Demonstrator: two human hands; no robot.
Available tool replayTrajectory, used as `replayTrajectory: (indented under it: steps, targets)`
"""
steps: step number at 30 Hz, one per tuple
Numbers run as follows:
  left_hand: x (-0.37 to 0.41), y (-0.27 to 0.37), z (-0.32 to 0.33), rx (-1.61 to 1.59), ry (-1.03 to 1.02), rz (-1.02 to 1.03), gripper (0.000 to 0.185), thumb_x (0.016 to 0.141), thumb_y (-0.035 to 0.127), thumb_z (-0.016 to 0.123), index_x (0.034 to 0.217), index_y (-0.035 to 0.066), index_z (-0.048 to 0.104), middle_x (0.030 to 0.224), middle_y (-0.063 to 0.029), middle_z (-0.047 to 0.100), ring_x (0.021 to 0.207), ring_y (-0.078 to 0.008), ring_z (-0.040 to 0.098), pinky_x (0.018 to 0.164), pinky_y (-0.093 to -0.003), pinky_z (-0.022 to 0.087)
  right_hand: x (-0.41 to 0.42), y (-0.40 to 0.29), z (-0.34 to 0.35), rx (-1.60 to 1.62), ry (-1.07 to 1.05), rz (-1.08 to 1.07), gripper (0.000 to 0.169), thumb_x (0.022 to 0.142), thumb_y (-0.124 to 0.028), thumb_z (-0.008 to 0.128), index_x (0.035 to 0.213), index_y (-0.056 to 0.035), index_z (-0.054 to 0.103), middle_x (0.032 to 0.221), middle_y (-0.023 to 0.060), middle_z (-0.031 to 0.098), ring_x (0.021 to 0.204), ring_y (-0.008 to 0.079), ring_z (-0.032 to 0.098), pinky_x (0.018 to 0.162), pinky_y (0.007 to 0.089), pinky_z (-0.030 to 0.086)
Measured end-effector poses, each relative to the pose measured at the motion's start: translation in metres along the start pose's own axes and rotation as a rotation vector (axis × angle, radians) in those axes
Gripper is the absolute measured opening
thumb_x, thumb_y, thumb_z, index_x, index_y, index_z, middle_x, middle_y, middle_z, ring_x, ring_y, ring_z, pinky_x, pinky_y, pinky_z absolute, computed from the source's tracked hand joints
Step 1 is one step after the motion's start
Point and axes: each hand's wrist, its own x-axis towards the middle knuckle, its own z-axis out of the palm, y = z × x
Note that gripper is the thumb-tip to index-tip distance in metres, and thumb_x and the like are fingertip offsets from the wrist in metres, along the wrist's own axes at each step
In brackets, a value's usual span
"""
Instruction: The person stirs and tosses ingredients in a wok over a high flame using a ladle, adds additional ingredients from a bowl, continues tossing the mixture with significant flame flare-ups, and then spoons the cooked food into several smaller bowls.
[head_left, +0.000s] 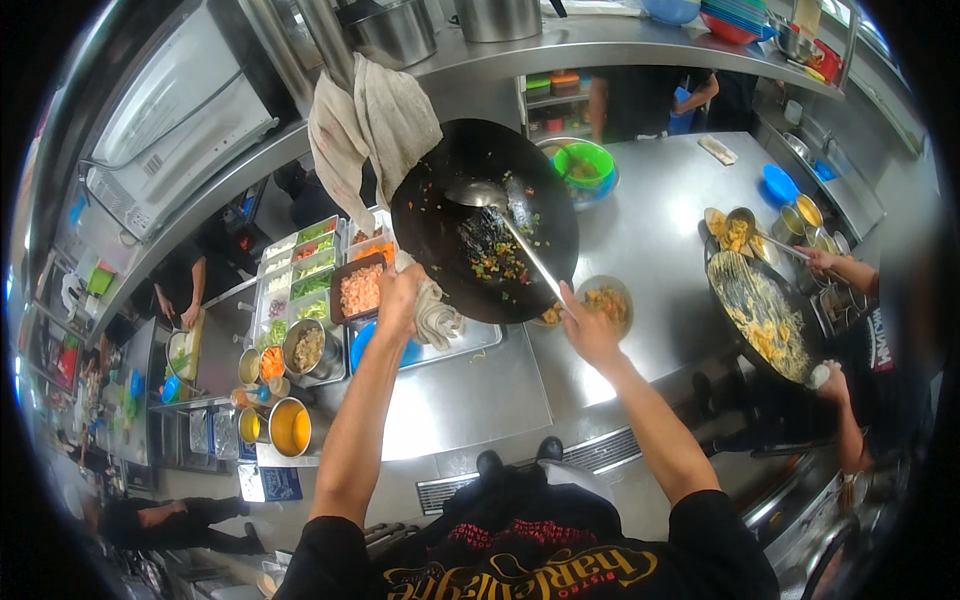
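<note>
My left hand (399, 298) grips the near-left side of a black wok (454, 244) through a folded cloth (436, 319). The wok is held tilted above the steel counter, with bits of chopped vegetables stuck inside. In my right hand (591, 330) is the handle of a metal ladle (531, 255), its bowl resting against the wok's inner wall. Below the wok's right rim, a bowl of cooked food (609, 300) stands on the counter, partly hidden by my right hand. A second portion of food (551, 315) shows just under the rim.
Left are trays of cut vegetables (311, 270), a container of pink diced food (360, 289) and metal pots (290, 426). Towels (375, 120) hang beside the wok. At right a co-worker's hand (821, 259) ladles food from another wok (757, 319). A green bowl (583, 163) stands behind.
</note>
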Motion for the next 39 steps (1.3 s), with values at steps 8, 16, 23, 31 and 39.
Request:
replayTrajectory:
  steps: [8, 16, 23, 31, 39]
  targets:
    - [0.007, -0.021, -0.001, 0.009, 0.107, 0.116, 0.015, 0.081, -0.002, 0.056, 0.092, 0.003, 0.064, 0.081, -0.003, 0.064, 0.067, -0.0142, 0.062, 0.059, -0.0324, 0.051, -0.133, 0.086, -0.02, -0.318, -0.03, -0.077, 0.062, 0.095, -0.01, 0.065, 0.154, -0.0225, 0.05, 0.088, 0.0201, 0.071, 0.075, 0.0381, 0.072, 0.062, 0.0501, 0.058]
    - [0.017, 0.025, -0.016, 0.117, 0.026, 0.026, 0.013, 0.083, 0.001, 0.057, 0.092, 0.002, 0.066, 0.081, -0.0034, 0.065, 0.067, -0.0139, 0.062, 0.06, -0.0312, 0.051, 0.004, 0.044, 0.001, -0.08, 0.096, -0.139, 0.063, 0.095, -0.013, 0.067, 0.155, -0.019, 0.048, 0.102, 0.0232, 0.072, 0.083, 0.0408, 0.071, 0.075, 0.048, 0.058]
    - [0.003, -0.014, -0.014, 0.04, 0.146, 0.18, 0.014, 0.082, -0.001, 0.057, 0.093, 0.001, 0.065, 0.082, -0.0031, 0.065, 0.07, -0.0122, 0.061, 0.062, -0.0296, 0.049, -0.136, 0.077, 0.011, -0.147, 0.046, -0.075, 0.063, 0.095, -0.005, 0.065, 0.154, -0.0216, 0.051, 0.082, 0.0202, 0.065, 0.068, 0.0395, 0.067, 0.063, 0.0501, 0.056]
    - [0.009, -0.011, -0.014, 0.111, 0.161, 0.264, 0.015, 0.081, -0.001, 0.056, 0.094, 0.001, 0.064, 0.082, -0.0014, 0.063, 0.07, -0.0114, 0.058, 0.063, -0.0291, 0.048, -0.007, 0.077, -0.038, -0.278, 0.101, -0.218, 0.062, 0.097, -0.008, 0.061, 0.156, -0.0206, 0.048, 0.086, 0.022, 0.068, 0.063, 0.0384, 0.067, 0.056, 0.0498, 0.056]
    - [0.011, -0.015, -0.003, 0.031, 0.176, 0.252, 0.014, 0.08, -0.001, 0.058, 0.092, 0.004, 0.064, 0.079, -0.001, 0.062, 0.066, -0.0104, 0.056, 0.059, -0.0286, 0.046, -0.063, 0.082, 0.031, -0.11, 0.269, -0.259, 0.055, 0.1, -0.01, 0.059, 0.154, -0.0182, 0.051, 0.097, 0.0238, 0.072, 0.066, 0.0416, 0.069, 0.063, 0.0487, 0.06]
